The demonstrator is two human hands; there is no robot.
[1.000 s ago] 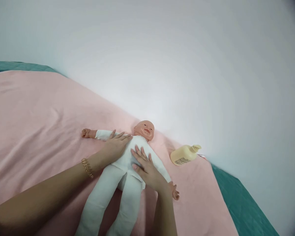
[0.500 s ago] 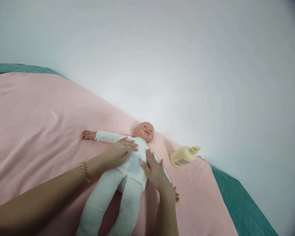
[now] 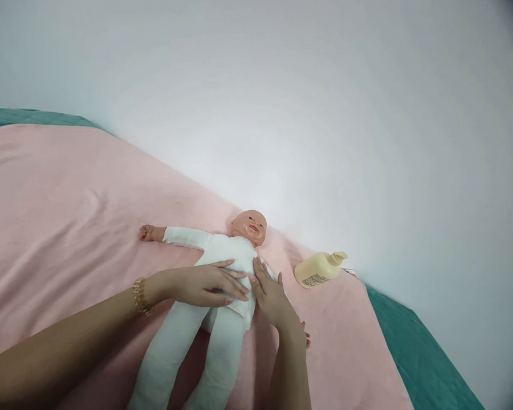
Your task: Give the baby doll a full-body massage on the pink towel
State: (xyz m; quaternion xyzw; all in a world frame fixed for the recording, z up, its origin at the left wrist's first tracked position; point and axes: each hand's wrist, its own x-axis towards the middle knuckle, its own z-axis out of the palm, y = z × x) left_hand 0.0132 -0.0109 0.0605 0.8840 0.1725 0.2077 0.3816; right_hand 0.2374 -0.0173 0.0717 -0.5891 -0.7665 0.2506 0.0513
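Note:
A baby doll [image 3: 235, 253] with a bald head and a white cloth body lies on its back on a pink blanket [image 3: 89, 239]. Across its belly lies my left hand [image 3: 209, 286], open and flat, fingers pointing right. My right hand [image 3: 270, 293] is open too and rests against the side of the doll's torso, fingers pointing up toward its shoulder. It partly covers the doll's arm on that side. Neither hand grips anything. The doll's other arm stretches out to the left, and its feet are out of view.
A pale yellow pump bottle [image 3: 317, 270] with dark print stands on the blanket, right of the doll. Behind the doll's head rises a white wall [image 3: 256, 102]. A green quilted cover [image 3: 423, 341] shows past the blanket's edge at the right and far left.
My left hand has slid down from the doll's chest to its belly and a little right. My right hand stays at the torso's side, its thumb slightly higher.

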